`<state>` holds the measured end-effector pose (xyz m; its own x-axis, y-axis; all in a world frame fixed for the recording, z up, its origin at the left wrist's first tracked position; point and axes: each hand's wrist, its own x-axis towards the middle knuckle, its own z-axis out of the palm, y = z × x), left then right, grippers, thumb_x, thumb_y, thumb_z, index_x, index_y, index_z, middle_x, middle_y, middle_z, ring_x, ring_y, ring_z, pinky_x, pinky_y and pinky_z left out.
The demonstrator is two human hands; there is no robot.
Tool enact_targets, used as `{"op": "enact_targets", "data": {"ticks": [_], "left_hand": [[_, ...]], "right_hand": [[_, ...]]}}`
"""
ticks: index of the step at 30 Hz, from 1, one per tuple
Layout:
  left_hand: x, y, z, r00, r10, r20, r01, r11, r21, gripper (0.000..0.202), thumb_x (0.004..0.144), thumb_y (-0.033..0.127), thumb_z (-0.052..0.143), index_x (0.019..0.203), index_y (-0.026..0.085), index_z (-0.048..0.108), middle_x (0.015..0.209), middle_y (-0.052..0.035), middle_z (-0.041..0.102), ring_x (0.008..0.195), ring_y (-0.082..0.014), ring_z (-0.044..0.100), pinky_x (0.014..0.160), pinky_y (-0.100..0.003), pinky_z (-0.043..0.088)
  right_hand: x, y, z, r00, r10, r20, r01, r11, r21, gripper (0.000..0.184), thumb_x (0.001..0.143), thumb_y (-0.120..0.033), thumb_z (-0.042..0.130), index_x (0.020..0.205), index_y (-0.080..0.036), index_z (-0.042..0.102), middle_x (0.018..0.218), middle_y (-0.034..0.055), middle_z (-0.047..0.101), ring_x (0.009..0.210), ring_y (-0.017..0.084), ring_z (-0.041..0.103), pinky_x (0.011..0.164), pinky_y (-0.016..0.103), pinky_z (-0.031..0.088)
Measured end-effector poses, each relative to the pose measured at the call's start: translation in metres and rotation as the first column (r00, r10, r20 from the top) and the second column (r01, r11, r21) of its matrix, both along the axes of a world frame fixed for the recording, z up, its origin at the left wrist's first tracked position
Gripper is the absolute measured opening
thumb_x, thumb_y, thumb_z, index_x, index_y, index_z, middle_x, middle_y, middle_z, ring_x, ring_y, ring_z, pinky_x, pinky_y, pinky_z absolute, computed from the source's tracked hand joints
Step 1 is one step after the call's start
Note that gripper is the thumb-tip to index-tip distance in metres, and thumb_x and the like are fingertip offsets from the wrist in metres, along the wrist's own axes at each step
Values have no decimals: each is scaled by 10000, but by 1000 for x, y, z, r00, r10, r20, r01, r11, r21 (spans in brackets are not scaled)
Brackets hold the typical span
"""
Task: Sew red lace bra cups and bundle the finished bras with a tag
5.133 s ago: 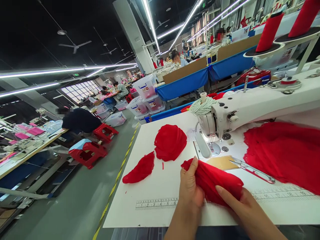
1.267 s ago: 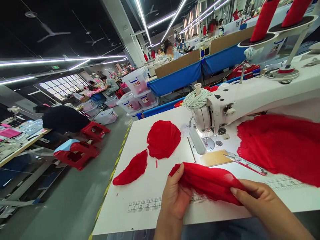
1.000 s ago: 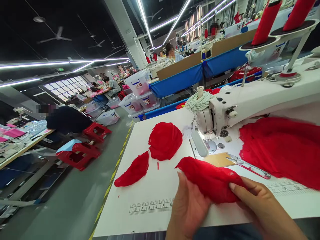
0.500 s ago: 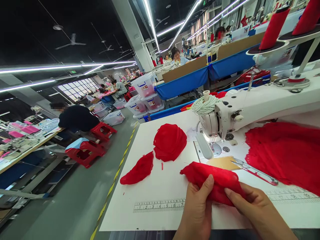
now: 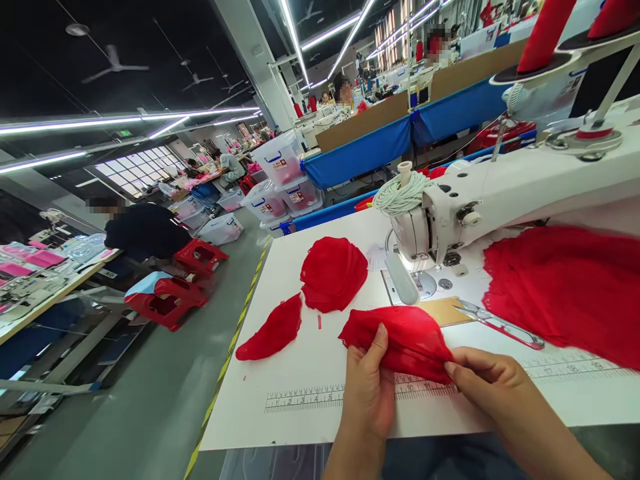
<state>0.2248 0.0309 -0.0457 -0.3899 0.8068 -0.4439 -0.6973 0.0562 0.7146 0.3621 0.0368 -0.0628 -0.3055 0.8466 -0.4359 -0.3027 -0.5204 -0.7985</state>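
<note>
Between my two hands a piece of red fabric (image 5: 400, 337) is held stretched above the white table (image 5: 280, 427). My left hand (image 5: 370, 380) pinches its left part, thumb on top. At the fabric's right end my right hand (image 5: 480, 380) grips the edge between thumb and fingers. A white sewing machine (image 5: 480, 207) stands just beyond, its needle area lit. Thread snips (image 5: 503, 325) lie to the right on a tan card (image 5: 445, 309). Further left rest a round red fabric stack (image 5: 334, 273) and a leaf-shaped red piece (image 5: 273, 330).
A large heap of red fabric (image 5: 565, 293) covers the table's right side. Printed ruler marks (image 5: 310, 400) run along the front. Red thread cones (image 5: 545, 37) stand above the machine. Plastic bins (image 5: 280, 160), red stools (image 5: 170, 297) and a seated person (image 5: 145, 230) are across the aisle.
My hands have moved apart, and the red fabric is spread wider between them. The right hand now holds its far right end. The camera view has shifted slightly.
</note>
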Motion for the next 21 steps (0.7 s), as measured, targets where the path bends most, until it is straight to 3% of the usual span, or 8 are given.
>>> {"op": "enact_targets", "data": {"ticks": [5, 10, 13, 15, 18, 21], "left_hand": [[0, 11, -7, 999, 33, 35, -34, 999, 16, 279, 592, 224, 871, 787, 117, 704, 817, -48, 741, 762, -140, 675, 847, -280, 542], [-3, 19, -11, 998, 52, -23, -52, 998, 25, 270, 604, 258, 866, 753, 105, 700, 771, -43, 730, 716, -127, 666, 794, -260, 548], [-2, 20, -10, 998, 54, -32, -53, 998, 36, 285, 588, 251, 873, 764, 101, 706, 794, -55, 734, 731, -140, 675, 777, -254, 546], [-1, 20, -8, 997, 63, -41, -61, 997, 41, 290, 580, 246, 876, 764, 98, 707, 787, -57, 733, 726, -147, 678, 773, -258, 543], [1, 21, -8, 997, 59, -53, -57, 998, 40, 303, 577, 258, 877, 770, 98, 707, 790, -62, 732, 730, -159, 681, 789, -279, 542], [3, 20, -7, 997, 50, -50, -49, 999, 19, 312, 584, 273, 876, 777, 103, 701, 805, -61, 732, 743, -162, 681, 824, -299, 540]], "right_hand": [[-2, 17, -7, 993, 64, 97, -77, 987, 139, 211, 640, -380, 705, 594, -178, 668, 565, -17, 534, 551, 150, 446, 536, 252, 381], [2, 29, -20, 988, 139, 71, -148, 979, 142, 404, 741, -479, 603, 934, -132, 676, 487, -100, 235, 489, 98, 133, 479, 231, 136], [1, 28, -20, 990, 125, 64, -133, 981, 144, 479, 768, -554, 596, 981, -129, 652, 518, -108, 173, 523, 104, 108, 506, 237, 107], [-2, 27, -15, 991, 121, 48, -127, 982, 140, 479, 756, -583, 633, 951, -146, 652, 523, -100, 215, 519, 101, 150, 503, 228, 149], [-9, 26, -6, 995, 84, -45, -77, 988, 135, 384, 729, -544, 705, 804, -172, 649, 583, -46, 415, 533, 113, 325, 505, 232, 299], [-12, 27, -3, 984, 95, -149, -73, 986, 148, 337, 763, -520, 699, 740, -192, 626, 677, -2, 527, 654, 164, 471, 582, 250, 415]]}}
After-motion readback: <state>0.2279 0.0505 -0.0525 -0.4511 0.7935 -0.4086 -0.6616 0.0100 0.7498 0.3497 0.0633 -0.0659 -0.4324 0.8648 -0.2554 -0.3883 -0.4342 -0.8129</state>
